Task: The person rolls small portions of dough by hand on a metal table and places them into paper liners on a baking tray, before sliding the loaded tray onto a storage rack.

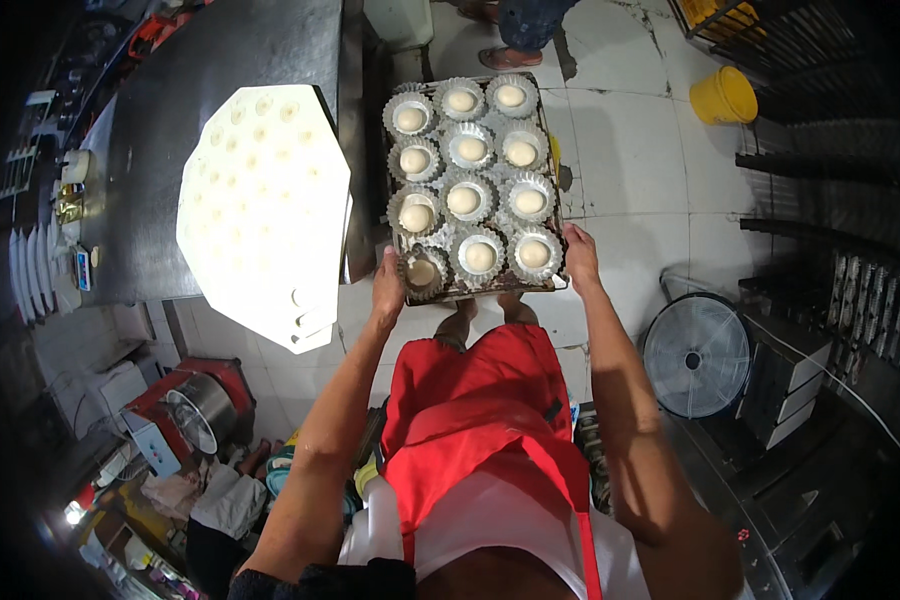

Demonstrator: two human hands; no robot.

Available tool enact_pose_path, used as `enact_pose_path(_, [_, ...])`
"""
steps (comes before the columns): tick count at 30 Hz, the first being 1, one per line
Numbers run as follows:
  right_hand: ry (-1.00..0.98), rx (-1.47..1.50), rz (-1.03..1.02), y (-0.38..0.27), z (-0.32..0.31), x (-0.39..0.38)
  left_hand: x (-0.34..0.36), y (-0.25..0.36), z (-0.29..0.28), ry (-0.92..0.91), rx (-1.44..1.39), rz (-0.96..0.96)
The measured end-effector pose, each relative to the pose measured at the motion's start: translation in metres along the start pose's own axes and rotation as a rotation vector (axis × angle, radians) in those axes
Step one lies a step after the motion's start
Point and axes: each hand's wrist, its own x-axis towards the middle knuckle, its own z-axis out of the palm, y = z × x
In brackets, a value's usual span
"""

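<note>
In front of me I carry a dark metal tray (490,290), gripped at its near corners. My left hand (389,284) is closed on the left edge and my right hand (581,256) on the right edge. On the tray stand several fluted metal moulds (489,262) in rows. A pale round dough ball (463,200) sits in each mould. The near-left mould (425,288) looks darker and tilts slightly, close to my left hand. My fingertips under the tray are hidden.
A metal table (150,190) stands at left, bearing a white many-sided board (255,200) with round marks. At right are a floor fan (696,358), a yellow bucket (725,97) and dark racks (810,165). Another person's foot (508,58) shows ahead. A red mixer (195,408) stands lower left.
</note>
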Motion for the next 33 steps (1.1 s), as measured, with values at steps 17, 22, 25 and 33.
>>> enact_pose_path(17, [0.283,0.045,0.005,-0.06,-0.009,-0.069,-0.043,0.075,-0.056,-0.27,-0.127,0.01])
enact_pose_path(22, [0.38,0.128,-0.134,-0.024,-0.007,-0.081,0.007,0.036,-0.045,-0.373,-0.4,-0.134])
enact_pose_path(25, [0.527,0.084,-0.164,-0.002,-0.01,-0.084,0.032,0.032,-0.013,-0.633,-0.586,-0.077])
enact_pose_path(33, [0.782,0.458,-0.386,0.001,0.111,-0.143,0.123,0.039,-0.067,-0.839,-0.743,-0.017])
